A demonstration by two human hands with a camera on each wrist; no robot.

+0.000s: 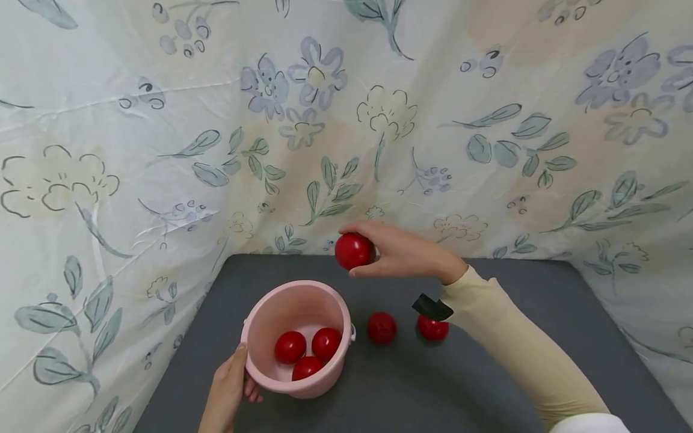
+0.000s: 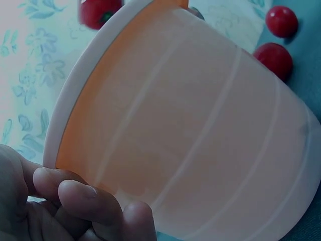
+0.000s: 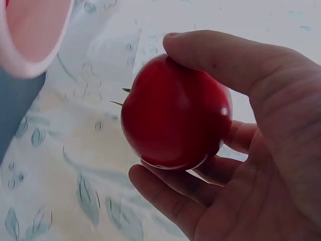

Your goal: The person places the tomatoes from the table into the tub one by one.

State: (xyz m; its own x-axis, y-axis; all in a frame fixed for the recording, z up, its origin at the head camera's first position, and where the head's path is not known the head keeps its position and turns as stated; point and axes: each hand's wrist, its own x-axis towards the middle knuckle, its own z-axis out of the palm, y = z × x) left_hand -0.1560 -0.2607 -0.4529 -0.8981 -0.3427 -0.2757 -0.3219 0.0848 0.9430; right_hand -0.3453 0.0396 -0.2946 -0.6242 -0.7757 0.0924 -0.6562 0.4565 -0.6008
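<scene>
Tomato [image 1: 353, 251] held near bucket [image 1: 303, 307]
It is pinched between thumb and fingers of the right hand [image 1: 403, 251]; the bucket is gripped at its rim by the left hand [image 1: 230, 382]. Three tomatoes [image 1: 290, 347] are contained inside, two more [image 1: 381, 328] supported by the table [image 1: 433, 391].

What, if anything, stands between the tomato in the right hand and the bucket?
Nothing visible: the right hand holds the tomato in the air, the pink bucket is uncovered, and two loose tomatoes lie beside it on the table.
</scene>
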